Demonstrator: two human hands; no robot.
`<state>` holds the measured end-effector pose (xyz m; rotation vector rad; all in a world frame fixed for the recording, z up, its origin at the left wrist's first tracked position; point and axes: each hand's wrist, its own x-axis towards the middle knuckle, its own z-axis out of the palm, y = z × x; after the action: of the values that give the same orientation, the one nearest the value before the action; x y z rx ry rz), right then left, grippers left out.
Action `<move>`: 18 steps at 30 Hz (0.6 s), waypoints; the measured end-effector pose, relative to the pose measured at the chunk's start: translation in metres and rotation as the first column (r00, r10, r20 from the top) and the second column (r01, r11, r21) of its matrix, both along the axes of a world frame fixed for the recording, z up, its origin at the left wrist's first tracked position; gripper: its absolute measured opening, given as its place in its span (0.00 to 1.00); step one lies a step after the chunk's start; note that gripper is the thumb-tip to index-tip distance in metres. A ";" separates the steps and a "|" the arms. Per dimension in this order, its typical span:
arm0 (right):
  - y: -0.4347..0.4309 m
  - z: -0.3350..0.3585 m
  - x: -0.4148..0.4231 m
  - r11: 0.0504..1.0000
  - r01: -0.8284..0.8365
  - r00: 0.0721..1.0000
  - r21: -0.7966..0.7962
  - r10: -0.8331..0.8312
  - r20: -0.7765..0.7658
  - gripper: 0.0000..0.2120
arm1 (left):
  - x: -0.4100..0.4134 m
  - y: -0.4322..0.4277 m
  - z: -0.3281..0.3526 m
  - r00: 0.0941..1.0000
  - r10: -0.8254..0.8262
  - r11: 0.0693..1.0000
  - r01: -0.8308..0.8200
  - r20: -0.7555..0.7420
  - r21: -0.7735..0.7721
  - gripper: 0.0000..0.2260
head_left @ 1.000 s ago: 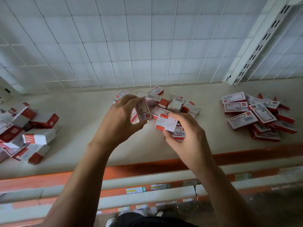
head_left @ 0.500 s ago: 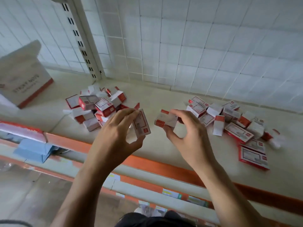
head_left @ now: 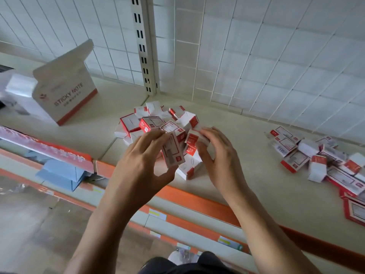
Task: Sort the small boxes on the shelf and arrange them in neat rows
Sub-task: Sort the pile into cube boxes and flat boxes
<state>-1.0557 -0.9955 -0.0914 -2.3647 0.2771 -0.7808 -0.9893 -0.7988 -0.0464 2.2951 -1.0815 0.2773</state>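
Head view: my left hand (head_left: 138, 167) pinches one small box (head_left: 173, 151) upright; my right hand (head_left: 219, 157) grips a second box (head_left: 192, 139), both just above the loose heap (head_left: 156, 121) of unsorted boxes on the shelf (head_left: 246, 147). Risk, as I judge it: a careless set-down nudges the heap, sending boxes over the orange front edge (head_left: 197, 203).

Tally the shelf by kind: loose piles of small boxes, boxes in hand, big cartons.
Loose piles: 2, centre pile, right pile
Held boxes: 2, box A in left hand, box B in right hand
Sticky-note carton: 1
Total: 5
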 end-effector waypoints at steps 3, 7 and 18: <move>0.000 -0.001 -0.001 1.000 0.027 0.999 0.012 -0.027 0.036 0.20 | 0.003 -0.001 -0.001 0.999 -0.035 0.999 0.035 -0.006 0.001 0.28; -0.008 0.006 -0.024 0.997 0.074 0.993 0.026 -0.076 0.095 0.17 | 0.002 -0.021 0.000 0.991 -0.135 0.990 0.135 -0.009 -0.029 0.27; -0.090 0.015 -0.170 0.912 0.403 0.915 -0.081 -0.399 0.063 0.13 | -0.067 -0.155 0.000 0.895 -0.445 0.895 0.445 0.003 -0.023 0.27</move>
<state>-1.2256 -1.0850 -0.0764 -2.4028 0.7405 -1.0552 -1.0565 -0.9541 -0.0465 1.9521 -1.5529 0.1012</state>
